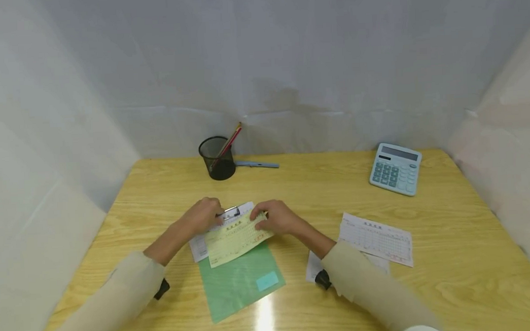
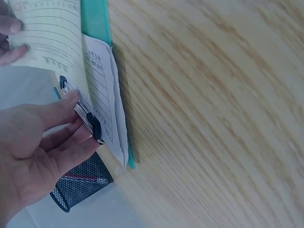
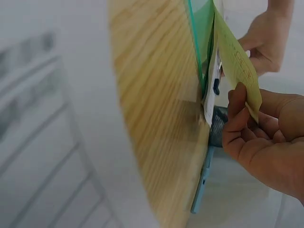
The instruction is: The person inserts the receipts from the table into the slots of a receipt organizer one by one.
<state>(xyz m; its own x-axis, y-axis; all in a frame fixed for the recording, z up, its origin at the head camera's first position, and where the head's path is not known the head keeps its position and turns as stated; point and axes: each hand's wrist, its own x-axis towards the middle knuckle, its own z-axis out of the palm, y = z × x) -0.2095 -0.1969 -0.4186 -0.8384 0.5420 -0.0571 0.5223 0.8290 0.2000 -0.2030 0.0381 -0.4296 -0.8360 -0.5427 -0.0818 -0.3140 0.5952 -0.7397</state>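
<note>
Trouble would come from the metal clip [image 1: 229,214]: my left hand [image 1: 202,215] pinches it at the top of the green clipboard [image 1: 241,282] lying mid-bench, while my right hand [image 1: 276,218] pinches the yellow form [image 1: 232,238] by its top edge (white sheet [image 2: 105,90] beneath). If the clip snaps back early, the form sits crooked or creases

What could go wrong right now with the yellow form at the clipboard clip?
The left hand holds the metal clip while the right hand pinches the yellow form, which lies skewed over the white sheet. It may get clamped crooked or creased. If the clip snaps shut, it could also nip a fingertip.
</note>
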